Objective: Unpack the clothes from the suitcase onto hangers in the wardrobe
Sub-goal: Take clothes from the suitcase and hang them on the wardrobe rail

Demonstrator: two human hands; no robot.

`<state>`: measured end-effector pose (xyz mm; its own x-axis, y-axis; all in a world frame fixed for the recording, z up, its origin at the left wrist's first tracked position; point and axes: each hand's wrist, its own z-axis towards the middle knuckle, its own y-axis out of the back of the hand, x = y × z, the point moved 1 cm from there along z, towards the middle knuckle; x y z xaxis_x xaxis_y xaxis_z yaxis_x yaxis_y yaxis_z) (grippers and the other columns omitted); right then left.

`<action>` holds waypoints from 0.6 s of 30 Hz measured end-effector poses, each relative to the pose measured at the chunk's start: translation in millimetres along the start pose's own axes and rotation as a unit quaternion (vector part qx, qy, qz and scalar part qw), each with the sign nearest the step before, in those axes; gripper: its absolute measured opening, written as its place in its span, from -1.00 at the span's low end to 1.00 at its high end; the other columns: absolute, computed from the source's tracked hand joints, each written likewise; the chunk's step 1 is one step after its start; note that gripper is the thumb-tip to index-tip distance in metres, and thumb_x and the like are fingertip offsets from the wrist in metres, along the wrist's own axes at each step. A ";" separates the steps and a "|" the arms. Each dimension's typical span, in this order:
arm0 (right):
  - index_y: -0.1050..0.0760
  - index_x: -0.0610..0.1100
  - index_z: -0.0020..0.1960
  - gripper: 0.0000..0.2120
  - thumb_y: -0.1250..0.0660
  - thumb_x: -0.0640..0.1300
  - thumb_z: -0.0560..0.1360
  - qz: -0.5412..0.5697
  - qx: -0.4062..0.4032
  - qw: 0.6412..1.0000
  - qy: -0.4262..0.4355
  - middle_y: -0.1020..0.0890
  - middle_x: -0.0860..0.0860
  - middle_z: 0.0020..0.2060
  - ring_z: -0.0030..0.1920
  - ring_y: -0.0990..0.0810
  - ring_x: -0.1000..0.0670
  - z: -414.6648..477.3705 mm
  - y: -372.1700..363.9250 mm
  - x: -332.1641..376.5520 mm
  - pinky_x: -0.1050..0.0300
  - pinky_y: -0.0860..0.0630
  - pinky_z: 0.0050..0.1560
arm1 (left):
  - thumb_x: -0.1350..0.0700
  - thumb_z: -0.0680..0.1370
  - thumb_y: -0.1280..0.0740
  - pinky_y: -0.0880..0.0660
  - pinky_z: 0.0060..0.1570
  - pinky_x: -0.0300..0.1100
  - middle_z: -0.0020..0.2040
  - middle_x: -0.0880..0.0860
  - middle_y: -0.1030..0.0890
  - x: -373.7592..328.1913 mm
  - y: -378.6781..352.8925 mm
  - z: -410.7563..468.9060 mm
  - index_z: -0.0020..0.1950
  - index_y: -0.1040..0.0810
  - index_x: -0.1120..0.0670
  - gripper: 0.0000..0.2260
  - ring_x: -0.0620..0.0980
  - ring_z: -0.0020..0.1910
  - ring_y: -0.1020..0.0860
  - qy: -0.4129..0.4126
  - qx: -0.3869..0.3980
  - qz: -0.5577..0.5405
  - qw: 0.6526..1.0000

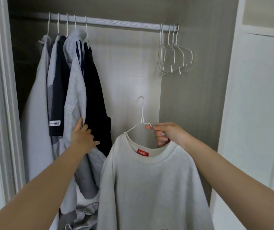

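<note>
A pale grey sweatshirt (151, 188) with a red neck label hangs on a white wire hanger (142, 113) below the rail. My right hand (165, 134) pinches the hanger's right shoulder wire at the collar. My left hand (83, 135) presses with straight fingers against the hung clothes (76, 90), touching a grey garment and a black one (94, 100). Several garments hang on white hangers at the left end of the white rail (124, 24). The suitcase is out of view.
Several empty white hangers (174, 55) hang at the rail's right end. A gap of bare rail lies between the hung clothes and these hangers. A white wardrobe door (255, 113) stands at the right, a white frame (1, 97) at the left.
</note>
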<state>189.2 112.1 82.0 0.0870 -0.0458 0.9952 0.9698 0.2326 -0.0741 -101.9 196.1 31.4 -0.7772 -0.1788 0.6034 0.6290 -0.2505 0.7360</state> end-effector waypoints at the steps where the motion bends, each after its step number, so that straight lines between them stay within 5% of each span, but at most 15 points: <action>1: -0.47 -0.28 0.15 -0.80 -0.12 -0.26 0.62 -0.001 -0.004 1.000 -0.007 -0.24 0.06 -0.64 -0.67 -0.18 0.12 3.3 -1.7 2.7 0.33 -0.14 -0.59 | -0.28 0.60 0.12 0.35 0.41 0.25 0.40 -0.09 -0.38 -0.4 -1.5 -2.1 0.41 -0.39 -0.11 -0.47 0.02 0.49 -0.14 0.002 -0.002 0.011 1.000; 4: -0.43 -0.27 0.23 -0.76 -0.12 -0.26 0.62 -0.023 -0.015 1.000 -0.007 -0.25 0.07 -0.68 -0.70 -0.19 0.13 16.9 -12.7 12.1 0.34 -0.13 -0.60 | -0.25 0.60 0.04 0.36 0.41 0.26 0.37 -0.08 -0.41 1.0 -4.9 -9.0 0.36 -0.45 -0.11 -0.52 0.03 0.46 -0.19 -0.006 -0.014 0.021 1.000; 7: -0.46 -0.25 0.08 -0.86 -0.14 -0.27 0.61 -0.040 -0.026 0.999 0.007 -0.26 0.08 -0.69 -0.70 -0.18 0.13 34.2 -28.8 26.9 0.32 -0.12 -0.58 | -0.18 0.61 -0.03 0.31 0.41 0.25 0.32 -0.08 -0.46 9.1 -3.7 -14.4 0.29 -0.51 -0.09 -0.60 0.02 0.41 -0.25 -0.015 -0.032 0.029 0.999; 14: -0.42 -0.24 -0.18 -0.76 -0.08 -0.32 0.61 -0.010 -0.037 0.998 0.049 -0.24 0.07 -0.72 -0.73 -0.15 0.13 92.9 -65.5 74.4 0.40 -0.11 -0.63 | -0.02 0.60 -0.10 0.02 0.35 0.09 -0.01 -0.08 -0.60 37.0 -10.9 -8.0 0.04 -0.59 -0.01 -0.72 0.01 0.18 -0.40 -0.040 -0.090 0.079 0.992; 18: -0.41 -0.25 -0.20 -0.76 -0.07 -0.34 0.60 0.000 -0.066 0.992 0.103 -0.27 0.05 -0.71 -0.73 -0.16 0.10 140.8 -88.2 120.6 0.42 -0.14 -0.61 | -0.04 0.61 -0.10 -0.20 0.18 -0.03 0.00 -0.01 -0.59 57.3 -6.9 7.1 0.04 -0.59 0.03 -0.70 0.04 0.12 -0.42 -0.087 -0.167 0.001 0.982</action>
<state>82.0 222.8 217.7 0.1183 -0.2477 0.9616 0.9900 0.1047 -0.0949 -150.6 194.3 63.0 -0.7420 -0.0221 0.6700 0.5669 -0.5541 0.6096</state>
